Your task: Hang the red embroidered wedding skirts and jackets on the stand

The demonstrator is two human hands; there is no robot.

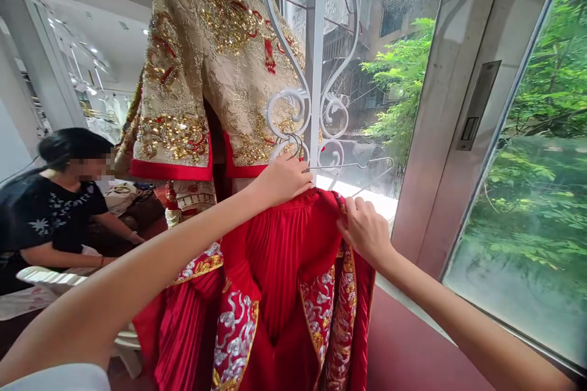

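Note:
A red pleated skirt (282,256) with silver and gold embroidered panels hangs in front of me. Fingers closed, my left hand (287,178) grips a thin wire hanger (339,166) just above the skirt's waistband, near the hooks; its fingertips hide part of the grip. The hanger's right arm sticks out bare to the right. At the waistband's right end, my right hand (367,227) pinches the skirt's edge, just below the bare wire. Behind my left hand hangs a beige jacket (233,73) with gold beading and red trim.
A white scrolled metal rack (314,73) stands right behind the hangers. To the right are a window frame (428,116) and glass with greenery outside. At the left, a person (59,208) in dark clothing sits bent forward beside a white plastic chair (52,275).

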